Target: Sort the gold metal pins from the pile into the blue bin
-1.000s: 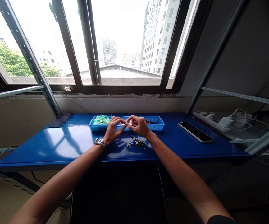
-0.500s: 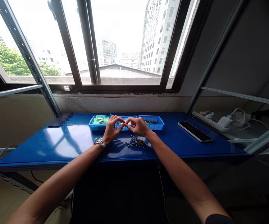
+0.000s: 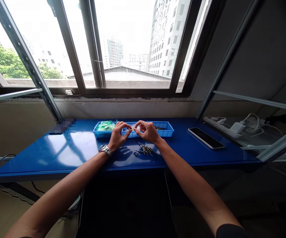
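Note:
My left hand (image 3: pixel 118 135), with a metal watch (image 3: pixel 105 150) on its wrist, and my right hand (image 3: pixel 146 132) meet above the middle blue bin (image 3: pixel 126 135). Thumb and forefinger of each are pinched together, the tips close to one another. Something small and pale shows between them, too small to name. Below my right hand, a loose pile of thin metal pins with dark and brassy parts (image 3: pixel 145 148) lies on the blue table (image 3: pixel 81 155).
The left blue bin (image 3: pixel 103 134) holds green plastic packets (image 3: pixel 105 126). More dark pins lie in the right blue bin (image 3: pixel 166 133). A smartphone (image 3: pixel 205 138) rests on the right. Beyond the right edge are a power strip and white charger (image 3: pixel 237 127). Metal posts flank the table; a window is behind.
My fingertips have drawn slightly apart, and the pinches look rounder. The whole view has shifted a little; the pin pile and bins stay as they were.

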